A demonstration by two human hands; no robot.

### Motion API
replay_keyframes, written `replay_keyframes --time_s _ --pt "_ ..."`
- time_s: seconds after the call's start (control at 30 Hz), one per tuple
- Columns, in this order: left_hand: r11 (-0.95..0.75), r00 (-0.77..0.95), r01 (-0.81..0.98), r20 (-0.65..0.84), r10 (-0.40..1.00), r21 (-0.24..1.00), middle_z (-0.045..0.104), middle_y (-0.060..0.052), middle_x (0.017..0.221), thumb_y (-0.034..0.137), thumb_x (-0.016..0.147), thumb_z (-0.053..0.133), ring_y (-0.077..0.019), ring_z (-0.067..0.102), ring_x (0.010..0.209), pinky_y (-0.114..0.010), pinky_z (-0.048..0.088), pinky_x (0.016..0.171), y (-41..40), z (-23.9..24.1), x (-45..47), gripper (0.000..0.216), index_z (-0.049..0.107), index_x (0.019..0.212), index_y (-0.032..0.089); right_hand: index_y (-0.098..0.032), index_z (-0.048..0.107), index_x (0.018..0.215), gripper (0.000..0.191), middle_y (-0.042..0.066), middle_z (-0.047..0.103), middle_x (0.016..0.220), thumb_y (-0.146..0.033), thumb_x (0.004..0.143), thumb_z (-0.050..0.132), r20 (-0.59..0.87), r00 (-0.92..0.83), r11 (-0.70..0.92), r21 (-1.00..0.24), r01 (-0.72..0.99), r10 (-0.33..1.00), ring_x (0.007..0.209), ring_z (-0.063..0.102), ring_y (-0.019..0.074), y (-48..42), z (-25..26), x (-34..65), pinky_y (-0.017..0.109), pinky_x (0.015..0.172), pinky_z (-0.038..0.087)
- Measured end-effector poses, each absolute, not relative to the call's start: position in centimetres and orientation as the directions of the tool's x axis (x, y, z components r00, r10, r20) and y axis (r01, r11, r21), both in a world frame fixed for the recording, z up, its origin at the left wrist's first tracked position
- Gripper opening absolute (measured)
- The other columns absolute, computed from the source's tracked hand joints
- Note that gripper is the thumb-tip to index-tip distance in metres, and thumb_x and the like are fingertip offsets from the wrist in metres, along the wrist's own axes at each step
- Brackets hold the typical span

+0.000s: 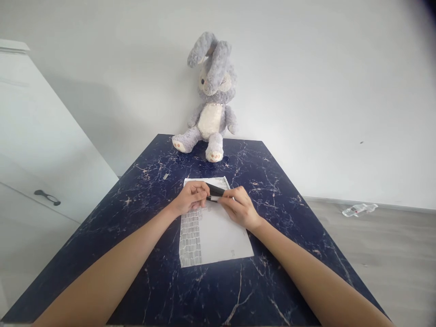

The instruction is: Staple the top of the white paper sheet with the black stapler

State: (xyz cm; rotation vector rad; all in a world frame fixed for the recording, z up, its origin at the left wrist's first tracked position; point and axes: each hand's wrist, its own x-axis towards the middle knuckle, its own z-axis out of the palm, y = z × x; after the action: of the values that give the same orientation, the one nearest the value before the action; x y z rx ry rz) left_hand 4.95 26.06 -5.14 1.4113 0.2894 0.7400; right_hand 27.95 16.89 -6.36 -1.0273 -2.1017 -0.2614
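Observation:
Both of my hands meet over a white sheet of paper (213,231) lying on a dark blue marble-patterned table (153,281). My left hand (190,197) is closed around one end of a black marker (215,191). My right hand (240,208) grips the marker's other end with curled fingers. The marker lies roughly level between the two hands, just above the paper's far half. The paper has a printed strip of text along its left edge.
A grey and white plush rabbit (211,100) sits at the table's far edge against a white wall. A white cabinet with a dark handle (47,196) stands at the left. A crumpled plastic bottle (359,209) lies on the grey floor at the right.

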Motion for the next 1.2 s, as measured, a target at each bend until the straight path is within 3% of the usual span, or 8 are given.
replay_keyframes --time_s 0.17,0.3,0.43,0.53,0.63,0.8,1.0,1.2 --pt "0.015 0.655 -0.378 0.255 0.711 0.926 0.064 -0.001 0.054 0.054 0.088 0.071 -0.0047 0.036 0.031 -0.017 0.026 0.033 25.9 -4.6 4.8 0.040 0.064 0.085 0.015 -0.024 0.074 0.098 0.019 0.009 0.064 0.096 -0.028 0.099 0.056 0.775 -0.006 0.399 -0.319 0.860 0.632 0.089 0.057 0.0245 18.1 -5.7 30.4 0.045 0.085 0.044" --pt "-0.212 0.318 -0.311 0.312 0.895 0.926 0.059 0.001 0.055 0.054 0.095 0.059 -0.0071 0.037 0.035 -0.019 0.025 0.036 27.3 -3.6 2.7 0.038 0.063 0.086 0.017 -0.024 0.076 0.094 0.023 0.007 0.062 0.089 -0.034 0.099 0.055 0.793 0.224 0.205 -0.399 0.894 0.567 0.088 0.055 0.0247 18.7 -5.1 33.4 0.045 0.089 0.044" --pt "-0.432 0.001 0.398 0.470 0.882 0.809 0.065 -0.005 0.068 0.043 0.097 0.054 -0.0150 0.058 0.058 -0.026 0.046 0.060 30.5 -3.6 -2.1 0.032 0.066 0.082 0.017 -0.023 0.078 0.092 0.026 0.008 0.062 0.088 -0.034 0.097 0.055 0.772 0.321 0.061 -0.420 0.905 0.549 0.090 0.053 0.0262 19.3 -5.8 36.0 0.045 0.089 0.043" --pt "-0.215 -0.130 0.781 0.489 0.863 0.586 0.070 -0.014 0.090 0.034 0.095 0.051 -0.0272 0.065 0.091 -0.040 0.049 0.089 32.4 -4.7 -4.6 0.029 0.074 0.093 0.015 -0.021 0.078 0.088 0.022 0.010 0.061 0.088 -0.029 0.091 0.058 0.627 0.331 -0.049 -0.422 0.905 0.705 0.091 0.054 0.0278 20.0 -7.2 37.1 0.046 0.087 0.046" --pt "-0.036 -0.172 0.882 0.392 0.904 0.470 0.067 -0.020 0.109 0.040 0.095 0.049 -0.0379 0.060 0.108 -0.052 0.047 0.094 33.0 -5.7 -5.0 0.037 0.077 0.104 0.016 -0.023 0.079 0.096 0.022 0.011 0.061 0.092 -0.027 0.089 0.059 0.451 0.350 -0.152 -0.417 0.896 0.821 0.093 0.055 0.0292 20.7 -8.4 37.6 0.045 0.084 0.048" --pt "-0.002 -0.142 0.924 0.348 0.927 0.382 0.064 -0.023 0.119 0.047 0.092 0.053 -0.0443 0.056 0.114 -0.058 0.047 0.093 32.5 -5.9 -3.7 0.042 0.077 0.112 0.019 -0.026 0.078 0.103 0.024 0.011 0.061 0.095 -0.029 0.088 0.059 0.475 0.348 -0.144 -0.413 0.899 0.808 0.095 0.056 0.0291 21.0 -9.1 37.7 0.045 0.086 0.049" --pt "-0.106 -0.005 0.950 0.355 0.935 0.293 0.068 -0.017 0.104 0.033 0.090 0.056 -0.0342 0.063 0.100 -0.044 0.050 0.087 32.4 -6.1 -3.0 0.031 0.077 0.105 0.017 -0.021 0.078 0.102 0.027 0.011 0.061 0.091 -0.029 0.088 0.056 0.495 0.363 -0.127 -0.447 0.886 0.789 0.091 0.056 0.0280 21.1 -9.2 38.0 0.044 0.087 0.049" --pt "-0.329 0.140 0.870 0.457 0.878 0.367 0.063 -0.014 0.103 0.024 0.094 0.052 -0.0291 0.062 0.100 -0.040 0.049 0.094 33.1 -6.6 -2.3 0.023 0.071 0.103 0.016 -0.019 0.076 0.103 0.027 0.011 0.060 0.093 -0.028 0.088 0.055 0.559 0.370 -0.093 -0.461 0.883 0.742 0.091 0.054 0.0286 20.7 -8.0 37.1 0.046 0.088 0.049"
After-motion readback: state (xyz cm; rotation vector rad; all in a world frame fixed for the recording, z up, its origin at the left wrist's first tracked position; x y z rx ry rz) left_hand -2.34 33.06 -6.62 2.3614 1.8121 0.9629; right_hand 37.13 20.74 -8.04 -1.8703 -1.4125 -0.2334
